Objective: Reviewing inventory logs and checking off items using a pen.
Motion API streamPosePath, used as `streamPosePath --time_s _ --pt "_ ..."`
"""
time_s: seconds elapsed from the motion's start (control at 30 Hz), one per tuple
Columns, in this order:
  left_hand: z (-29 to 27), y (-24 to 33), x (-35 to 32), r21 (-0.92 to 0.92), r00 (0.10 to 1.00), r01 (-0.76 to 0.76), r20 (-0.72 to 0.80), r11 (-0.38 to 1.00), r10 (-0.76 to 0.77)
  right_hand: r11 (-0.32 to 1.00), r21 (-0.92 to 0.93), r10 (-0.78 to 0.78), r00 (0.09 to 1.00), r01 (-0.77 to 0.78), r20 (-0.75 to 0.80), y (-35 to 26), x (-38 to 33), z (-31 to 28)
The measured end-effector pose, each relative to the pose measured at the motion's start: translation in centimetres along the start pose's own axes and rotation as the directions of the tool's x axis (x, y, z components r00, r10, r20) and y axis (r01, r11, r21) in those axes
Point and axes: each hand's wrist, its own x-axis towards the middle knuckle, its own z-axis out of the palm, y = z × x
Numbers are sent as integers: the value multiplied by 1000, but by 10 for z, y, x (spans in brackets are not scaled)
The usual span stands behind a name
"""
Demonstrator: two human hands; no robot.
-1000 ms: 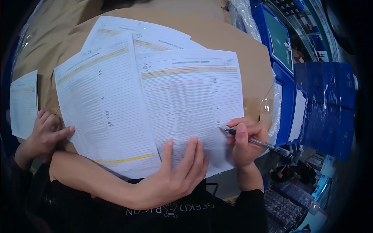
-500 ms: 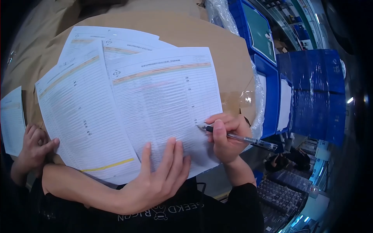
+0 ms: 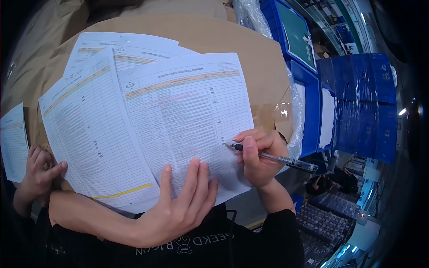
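Note:
A printed form sheet with ruled rows and small dark marks in its right-hand columns lies in front of me. My left hand rests on its lower part, palm down with fingers spread. At the sheet's right edge my right hand grips a clear-barrelled pen with a dark grip. The pen's tip is at or just above the marked column; contact cannot be made out. Left of this sheet, partly overlapped by it, is a second form with a yellow-highlighted row near its bottom edge.
More printed sheets lie behind, on brown wrapping paper. Another person's hand is at the far left, beside another sheet. Blue bins, clear plastic wrap and blue wrapped stacks stand on the right.
The sheets appear slightly farther left in the picture. My left hand stays spread on the paper, and my right hand keeps hold of the pen at nearly the same spot.

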Motion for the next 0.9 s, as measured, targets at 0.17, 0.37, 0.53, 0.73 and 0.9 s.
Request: streamPosePath --time_s 0.17,0.37,0.53,0.73,0.9 --pt "-1 0 1 6 1000 -1 -20 1000 1 1000 0 12 1000 -12 9 1 -1 -1" --pt "0 0 1 -1 1000 -5 -7 1000 5 1000 1 10 1000 -10 0 1 -1 -1" --pt "-1 -1 1 -3 1000 -5 -1 1000 5 999 1 47 999 -47 5 1 -2 -3" --pt "-4 4 0 -4 997 38 72 999 -38 1000 -4 21 998 -21 -54 2 -2 2" --pt "1 7 -4 -5 999 38 12 999 -38 978 168 147 977 -120 -156 -4 -1 11"
